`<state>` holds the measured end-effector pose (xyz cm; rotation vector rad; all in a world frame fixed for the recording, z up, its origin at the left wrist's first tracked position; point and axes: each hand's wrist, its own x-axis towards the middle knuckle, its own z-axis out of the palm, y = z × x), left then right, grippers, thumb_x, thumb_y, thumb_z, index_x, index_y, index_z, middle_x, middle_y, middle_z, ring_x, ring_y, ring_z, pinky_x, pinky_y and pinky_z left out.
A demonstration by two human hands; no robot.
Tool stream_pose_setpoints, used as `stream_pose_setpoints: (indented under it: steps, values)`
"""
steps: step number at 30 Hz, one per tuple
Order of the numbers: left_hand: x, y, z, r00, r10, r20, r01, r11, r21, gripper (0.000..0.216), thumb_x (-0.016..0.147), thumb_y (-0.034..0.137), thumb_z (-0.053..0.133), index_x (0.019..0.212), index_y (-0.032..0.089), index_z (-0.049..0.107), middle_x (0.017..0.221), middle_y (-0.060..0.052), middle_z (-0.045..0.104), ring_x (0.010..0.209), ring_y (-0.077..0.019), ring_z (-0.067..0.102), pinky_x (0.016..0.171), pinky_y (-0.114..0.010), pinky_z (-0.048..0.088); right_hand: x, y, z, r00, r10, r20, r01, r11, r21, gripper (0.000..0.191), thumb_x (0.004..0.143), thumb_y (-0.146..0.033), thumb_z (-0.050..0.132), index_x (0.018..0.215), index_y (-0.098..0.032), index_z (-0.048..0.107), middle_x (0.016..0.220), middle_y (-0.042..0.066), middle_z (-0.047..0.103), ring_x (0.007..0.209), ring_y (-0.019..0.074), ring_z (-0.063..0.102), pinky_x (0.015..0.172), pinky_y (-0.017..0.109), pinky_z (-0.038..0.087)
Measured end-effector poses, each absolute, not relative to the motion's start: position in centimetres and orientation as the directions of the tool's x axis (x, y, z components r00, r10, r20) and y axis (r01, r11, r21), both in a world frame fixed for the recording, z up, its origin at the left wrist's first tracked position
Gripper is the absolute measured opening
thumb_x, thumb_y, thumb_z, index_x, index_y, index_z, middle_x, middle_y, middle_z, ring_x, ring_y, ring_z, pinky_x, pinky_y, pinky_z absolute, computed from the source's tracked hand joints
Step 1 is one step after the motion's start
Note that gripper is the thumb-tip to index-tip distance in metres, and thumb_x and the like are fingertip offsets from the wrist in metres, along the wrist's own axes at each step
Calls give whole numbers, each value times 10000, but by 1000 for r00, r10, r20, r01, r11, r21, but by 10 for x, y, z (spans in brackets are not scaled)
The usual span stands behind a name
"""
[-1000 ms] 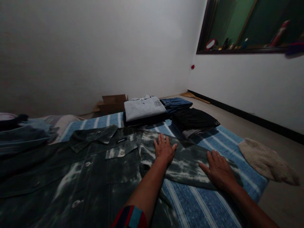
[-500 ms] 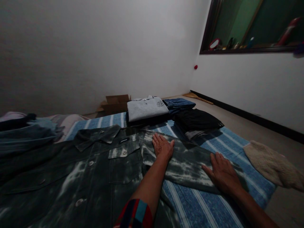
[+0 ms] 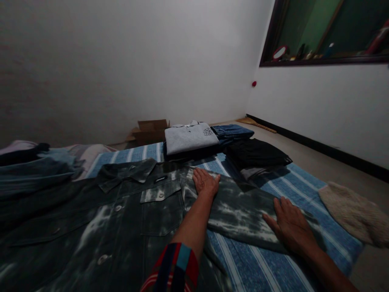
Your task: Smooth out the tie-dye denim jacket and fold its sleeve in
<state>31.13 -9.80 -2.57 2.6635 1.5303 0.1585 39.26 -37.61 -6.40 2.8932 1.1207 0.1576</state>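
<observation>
A dark grey-green jacket [image 3: 121, 227] with whitish tie-dye streaks, buttons and a collar lies spread front up across a blue striped cloth [image 3: 255, 267]. Its one visible sleeve stretches out to the right. My left hand [image 3: 206, 181] rests flat on the upper sleeve near the shoulder seam, fingers extended. Farther down the same sleeve, toward the cuff, my right hand [image 3: 290, 225] lies flat with its thumb apart. The cuff is partly hidden behind my right hand and wrist.
Behind the jacket sit a folded grey polo shirt [image 3: 191, 138], folded jeans [image 3: 234, 132] and folded black clothes [image 3: 258, 152]. Crumpled clothes [image 3: 36, 170] lie at left. A cardboard box [image 3: 150, 132] stands by the wall. A beige fuzzy item [image 3: 352, 209] lies at the right edge.
The view has shifted slightly. My left hand has slid a little toward the shoulder; my right hand keeps about the same place near the cuff. Both stay flat on the sleeve.
</observation>
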Motion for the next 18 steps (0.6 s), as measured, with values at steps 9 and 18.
stream_pose_setpoints:
  steps: [9,18]
  values:
    - [312,-96,-19,505,863,11,857,-503,107,889,886,643,292,1439,-53,276,1521,-278,202,1420,-390,144,1145,-468,130,393,-375,-60,742,667,59,664,-745,66,816,890,-632,275,1427,-23,362,1497,237,297,1408,343,216,1133,478,175]
    - [316,-90,-18,496,868,31,866,-497,59,925,844,680,312,1420,-44,322,1505,-275,258,1412,-386,186,1134,-462,168,391,-371,-50,758,652,-12,652,-757,46,842,891,-658,281,1447,-28,329,1514,238,256,1420,339,175,1138,480,160]
